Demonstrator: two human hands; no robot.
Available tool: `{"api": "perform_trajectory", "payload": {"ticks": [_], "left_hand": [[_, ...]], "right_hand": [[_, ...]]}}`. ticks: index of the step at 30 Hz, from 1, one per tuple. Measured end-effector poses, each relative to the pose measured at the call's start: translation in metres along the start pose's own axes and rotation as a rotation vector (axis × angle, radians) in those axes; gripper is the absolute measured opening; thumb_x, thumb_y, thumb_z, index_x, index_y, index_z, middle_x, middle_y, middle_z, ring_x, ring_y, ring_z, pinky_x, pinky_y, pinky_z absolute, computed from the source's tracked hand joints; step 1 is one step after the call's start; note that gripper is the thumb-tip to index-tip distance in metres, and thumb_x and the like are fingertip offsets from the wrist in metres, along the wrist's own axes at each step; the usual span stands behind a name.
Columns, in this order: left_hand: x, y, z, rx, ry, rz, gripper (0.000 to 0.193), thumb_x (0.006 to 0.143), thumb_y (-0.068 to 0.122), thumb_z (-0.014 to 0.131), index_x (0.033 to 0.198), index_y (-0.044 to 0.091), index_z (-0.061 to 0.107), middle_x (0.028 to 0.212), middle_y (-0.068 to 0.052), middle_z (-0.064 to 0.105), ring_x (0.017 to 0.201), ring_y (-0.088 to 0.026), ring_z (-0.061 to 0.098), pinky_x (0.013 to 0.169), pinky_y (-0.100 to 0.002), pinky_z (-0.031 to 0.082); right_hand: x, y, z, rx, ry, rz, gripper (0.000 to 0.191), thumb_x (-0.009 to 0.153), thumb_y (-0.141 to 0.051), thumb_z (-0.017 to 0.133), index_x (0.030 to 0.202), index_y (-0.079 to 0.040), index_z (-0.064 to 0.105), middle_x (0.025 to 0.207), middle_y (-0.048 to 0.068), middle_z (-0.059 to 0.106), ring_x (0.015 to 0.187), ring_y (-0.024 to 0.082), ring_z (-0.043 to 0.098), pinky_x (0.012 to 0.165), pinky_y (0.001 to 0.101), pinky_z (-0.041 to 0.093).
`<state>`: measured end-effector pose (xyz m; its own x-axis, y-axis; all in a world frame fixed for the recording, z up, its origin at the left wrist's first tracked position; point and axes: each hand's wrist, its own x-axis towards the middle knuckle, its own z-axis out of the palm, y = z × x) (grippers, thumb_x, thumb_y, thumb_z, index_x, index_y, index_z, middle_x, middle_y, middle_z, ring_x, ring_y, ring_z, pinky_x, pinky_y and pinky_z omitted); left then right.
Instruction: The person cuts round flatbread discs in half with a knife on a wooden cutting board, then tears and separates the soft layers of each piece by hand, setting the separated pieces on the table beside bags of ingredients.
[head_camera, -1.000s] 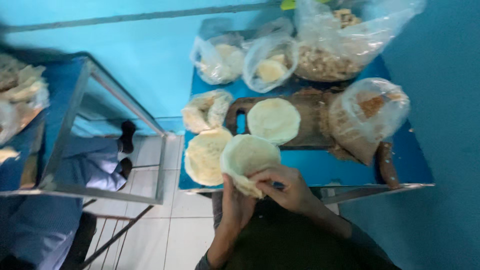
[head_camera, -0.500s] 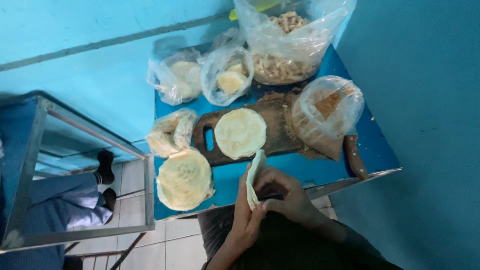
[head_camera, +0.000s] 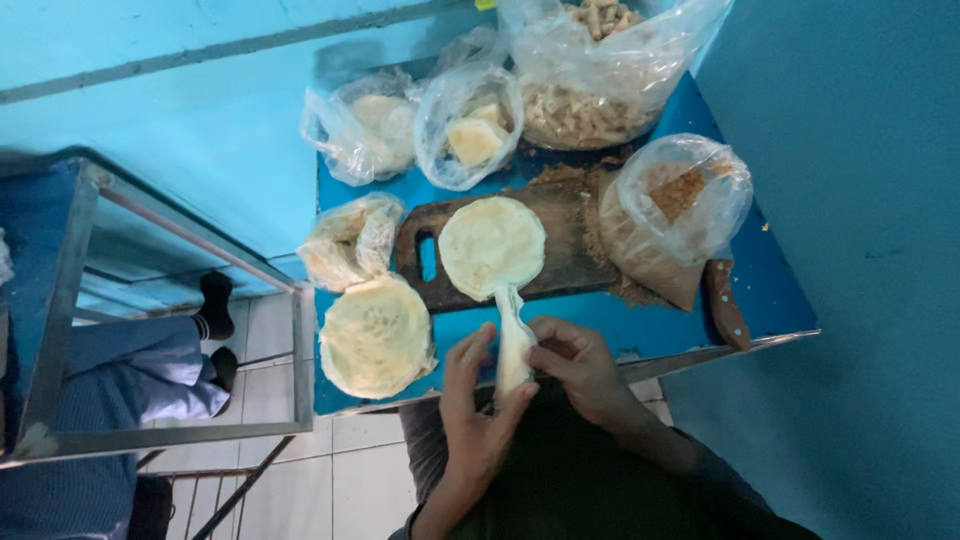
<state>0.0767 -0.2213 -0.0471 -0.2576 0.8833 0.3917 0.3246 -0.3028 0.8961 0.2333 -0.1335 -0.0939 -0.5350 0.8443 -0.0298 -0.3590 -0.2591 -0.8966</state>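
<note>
Folding step in hand, by the look of it: thin pale wrapper (head_camera: 514, 345) held on edge between both hands at the near rim of the blue surface (head_camera: 780, 300), just in front of the body. Left hand (head_camera: 478, 410) cupped around the lower part of the wrapper, fingers curled onto it from the left. Right hand (head_camera: 578, 365) closed on it from the right, thumb and fingertips pinching the fold. Upper tip of the wrapper reaching toward, perhaps touching, the round flat wrapper (head_camera: 492, 245) laid out on the dark wooden board (head_camera: 570, 250).

Just left of the hands, a stack of the same round wrappers (head_camera: 376, 337), lying flat. Behind it, a clear bag of more wrappers (head_camera: 350, 240). To the right of the board, an open bag of brown crumbly filling (head_camera: 665, 225), with crumbs scattered about it. At the far edge, a large bag of pale pieces (head_camera: 600, 80) and two smaller bags (head_camera: 468, 125) of pale lumps. Brown-handled tool (head_camera: 725, 305) lying at the right near edge.

Next move likely calling for a steady pinch on both sides, no tearing of the thin sheet, and room kept clear of the flat wrapper on the board.
</note>
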Motion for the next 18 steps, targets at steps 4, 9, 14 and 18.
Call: {"api": "perform_trajectory", "payload": {"ticks": [4, 9, 14, 18], "left_hand": [[-0.003, 0.0, -0.004, 0.054, 0.073, -0.003, 0.053, 0.079, 0.011, 0.087, 0.125, 0.0, 0.063, 0.122, -0.014, 0.066, 0.108, -0.025, 0.07, 0.092, -0.034, 0.057], [-0.011, -0.011, -0.006, -0.341, 0.098, -0.316, 0.03, 0.09, 0.004, 0.077, 0.117, -0.001, 0.063, 0.11, -0.008, 0.069, 0.092, -0.014, 0.071, 0.077, -0.027, 0.061], [-0.015, -0.026, -0.009, -0.431, 0.125, -0.474, 0.026, 0.089, 0.001, 0.072, 0.114, 0.0, 0.064, 0.104, -0.005, 0.07, 0.085, -0.012, 0.072, 0.07, -0.025, 0.058], [-0.017, -0.038, -0.017, -0.355, 0.178, -0.419, 0.017, 0.095, -0.001, 0.067, 0.113, -0.002, 0.067, 0.096, -0.006, 0.069, 0.08, -0.008, 0.063, 0.07, -0.021, 0.051]], "right_hand": [[0.008, 0.011, -0.001, 0.01, -0.108, -0.085, 0.015, 0.09, 0.003, 0.077, 0.1, -0.001, 0.065, 0.103, 0.005, 0.062, 0.097, 0.015, 0.066, 0.084, 0.0305, 0.055], [0.012, 0.017, 0.001, -0.049, -0.115, 0.086, 0.021, 0.084, -0.002, 0.078, 0.096, -0.005, 0.061, 0.101, 0.006, 0.067, 0.093, 0.016, 0.07, 0.076, 0.0341, 0.061], [0.014, 0.018, -0.001, -0.131, -0.29, -0.015, 0.024, 0.083, 0.0, 0.083, 0.094, -0.003, 0.061, 0.106, 0.006, 0.064, 0.098, 0.016, 0.068, 0.081, 0.0334, 0.06], [0.015, 0.014, -0.01, -0.081, -0.277, -0.017, 0.025, 0.082, -0.002, 0.082, 0.096, -0.004, 0.062, 0.113, 0.006, 0.063, 0.105, 0.016, 0.067, 0.088, 0.0337, 0.059]]}}
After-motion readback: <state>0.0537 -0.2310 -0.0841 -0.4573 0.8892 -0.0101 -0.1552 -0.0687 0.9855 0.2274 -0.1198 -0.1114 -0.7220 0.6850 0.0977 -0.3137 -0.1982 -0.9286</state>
